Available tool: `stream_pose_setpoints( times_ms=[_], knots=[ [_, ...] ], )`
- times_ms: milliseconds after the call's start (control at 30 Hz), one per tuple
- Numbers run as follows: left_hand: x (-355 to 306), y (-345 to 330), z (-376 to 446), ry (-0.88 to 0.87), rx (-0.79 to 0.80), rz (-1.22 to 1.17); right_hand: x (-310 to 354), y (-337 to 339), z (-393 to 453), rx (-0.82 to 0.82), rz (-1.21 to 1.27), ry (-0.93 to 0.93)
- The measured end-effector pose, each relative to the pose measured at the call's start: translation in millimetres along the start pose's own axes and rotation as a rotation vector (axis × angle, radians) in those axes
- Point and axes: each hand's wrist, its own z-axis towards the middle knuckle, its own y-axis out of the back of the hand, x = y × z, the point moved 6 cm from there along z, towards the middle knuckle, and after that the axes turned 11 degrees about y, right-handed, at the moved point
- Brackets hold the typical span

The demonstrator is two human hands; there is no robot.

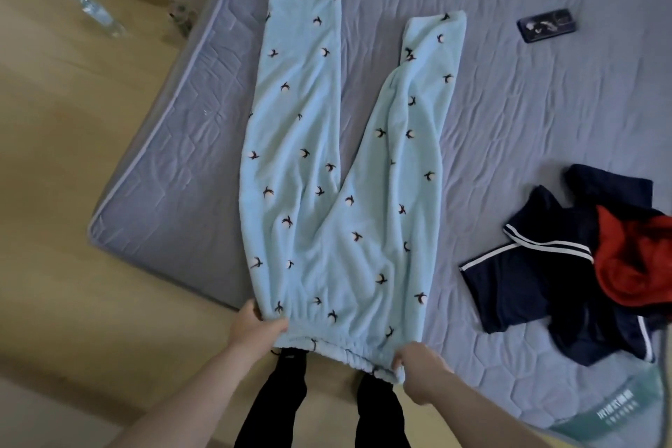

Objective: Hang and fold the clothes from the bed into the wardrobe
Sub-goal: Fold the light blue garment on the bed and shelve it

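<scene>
The grey quilted mattress (509, 113) fills most of the view, its piped left edge running diagonally from the top down to a rounded corner at the left, with the wooden floor (72, 156) alongside it. Spread flat on the mattress lie the light blue fleece trousers (327, 193), printed with small dark bird shapes, the two legs splayed apart toward the far side and the elastic waistband hanging just over the near edge. There is bare mattress on both sides of the trousers, a narrower strip on the left toward the edge and a broader stretch on the right. Well to the right lies a crumpled navy garment with white stripes (538, 287), and a red garment (632, 265) sits partly on top of it, near the frame's right border. The left hand (254, 325) pinches the left corner of the waistband, thumb on top, and the right hand (422, 367) grips the right corner with curled fingers. A dark phone (546, 25) rests on the mattress far beyond the right trouser leg, well apart from the clothes. A clear plastic bottle (96, 11) lies on the floor at the upper left.
</scene>
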Motion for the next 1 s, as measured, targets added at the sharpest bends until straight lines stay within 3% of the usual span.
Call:
stream_pose_setpoints(
  times_ms=[200,400,633,867,933,1000],
  knots=[
    [-42.5,-59.6,-44.5,-0.525,0.023,0.492,-34.4,27.3,-6.4,-0.245,0.32,-0.027],
    [-72.0,-141.6,-81.3,-0.756,0.087,0.73,-83.3,54.9,-12.0,-0.402,0.508,-0.088],
    [-78.2,-230.5,-110.9,-0.803,0.215,1.051,-135.8,83.0,-11.2,-0.625,0.703,-0.092],
    [-47.4,-254.2,-72.7,-0.526,0.478,1.426,-148.0,92.1,11.2,-0.537,0.689,-0.126],
    [-58.0,-245.7,-54.3,-0.488,0.532,1.418,-142.2,98.8,19.5,-0.507,0.654,-0.098],
    [-88.8,-230.8,-31.8,-0.525,0.446,1.307,-134.6,108.7,28.5,-0.496,0.626,-0.063]
  ],
)
